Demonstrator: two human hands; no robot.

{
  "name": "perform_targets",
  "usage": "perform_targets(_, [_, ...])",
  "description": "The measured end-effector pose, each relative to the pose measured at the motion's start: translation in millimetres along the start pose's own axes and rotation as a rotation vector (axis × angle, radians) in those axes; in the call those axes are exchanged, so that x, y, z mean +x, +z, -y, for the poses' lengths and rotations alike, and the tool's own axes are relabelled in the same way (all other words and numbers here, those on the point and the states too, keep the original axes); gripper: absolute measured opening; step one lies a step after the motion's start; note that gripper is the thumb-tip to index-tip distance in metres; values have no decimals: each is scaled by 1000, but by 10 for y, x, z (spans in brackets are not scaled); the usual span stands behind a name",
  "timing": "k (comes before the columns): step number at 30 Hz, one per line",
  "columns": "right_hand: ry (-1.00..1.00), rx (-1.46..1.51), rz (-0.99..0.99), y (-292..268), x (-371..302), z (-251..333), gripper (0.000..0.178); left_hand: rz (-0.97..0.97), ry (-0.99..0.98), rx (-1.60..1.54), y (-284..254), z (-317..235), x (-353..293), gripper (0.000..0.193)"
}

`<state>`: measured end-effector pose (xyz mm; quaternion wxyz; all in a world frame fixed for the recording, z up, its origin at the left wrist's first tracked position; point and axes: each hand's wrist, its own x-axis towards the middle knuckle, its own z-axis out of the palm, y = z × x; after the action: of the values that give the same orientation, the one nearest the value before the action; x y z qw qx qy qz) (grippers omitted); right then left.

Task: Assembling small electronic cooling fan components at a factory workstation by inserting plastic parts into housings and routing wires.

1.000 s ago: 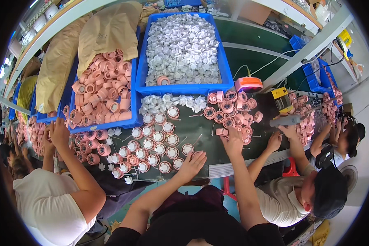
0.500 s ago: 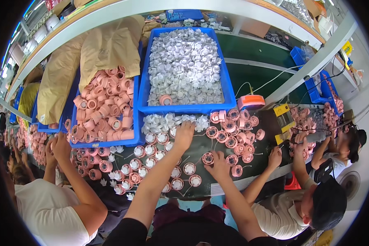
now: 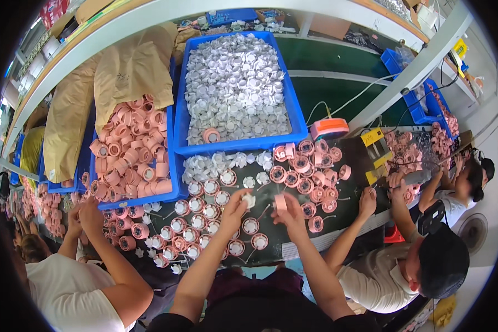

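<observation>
Pinched in the fingers of my left hand (image 3: 233,211) is a small white plastic piece (image 3: 249,200) with petal-like tabs. My right hand (image 3: 291,214), a short way to its right, grips a pink round plastic housing (image 3: 280,203) turned on its side. The two parts are apart, held just above the dark green bench. Left of and below my left hand stand several pink housings with white pieces set in them (image 3: 211,211). Beyond my right hand lies a group of pink housings with dark insides (image 3: 301,162). Loose white pieces (image 3: 202,168) are heaped beyond my left hand.
A blue bin (image 3: 178,145) of white pieces stands ahead; another blue bin (image 3: 177,191) of pink housings is left of it. An orange-and-white device (image 3: 329,128) with a cable sits behind the housings. Co-workers' hands (image 3: 367,202) work close on both sides.
My left hand has drawn back from the loose white pieces and now holds one. My right hand has lifted a pink housing off the bench. The view has shifted slightly.
</observation>
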<state>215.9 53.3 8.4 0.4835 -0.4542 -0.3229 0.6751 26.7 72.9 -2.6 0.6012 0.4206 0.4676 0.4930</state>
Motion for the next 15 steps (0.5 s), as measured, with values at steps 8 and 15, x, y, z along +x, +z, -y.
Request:
perform_targets(8, [-142, -317, 223, 712, -256, 112, 61, -298, -257, -601, 241, -355, -475, 20])
perform_targets(15, [-368, -640, 164, 855, -434, 201, 59, -90, -134, -698, 120, -603, -577, 46])
